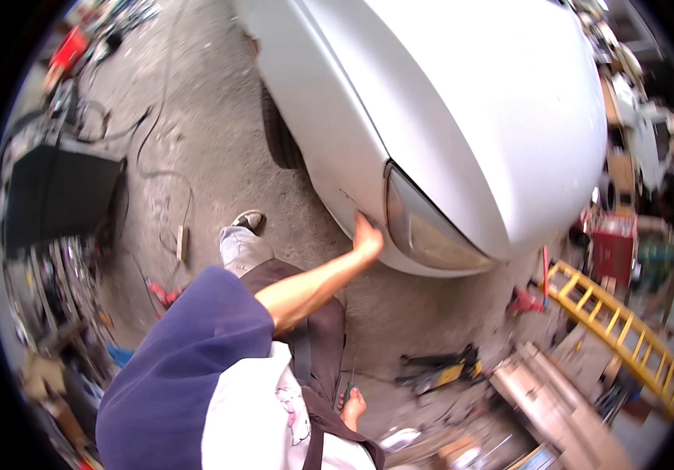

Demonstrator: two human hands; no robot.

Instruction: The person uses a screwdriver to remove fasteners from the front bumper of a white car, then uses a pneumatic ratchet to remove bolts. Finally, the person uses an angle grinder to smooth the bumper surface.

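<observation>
Gripping a thin tool, perhaps a screwdriver, I have my right hand low and close to me, fingers wrapped round it. Its shaft points ahead of that grip, roughly toward the car, without reaching it; bare floor lies between. To the right of the grip, near it on the floor, is a black-and-yellow thing, a jack by its look.

Of my 2 hands, the left hand is much the nearer to the car. It lies ahead of the tool grip, well apart from it, a fingertip seeming to touch the silver fender. I see nothing clamped in it; blur keeps me from telling whether its other fingers are apart or together.

Just right of that hand sits the headlight, its long axis slanting from ahead of my fingers back toward me and rightward. Farther off, ahead and left of the left hand, a wheel shows beneath the fender.
</observation>
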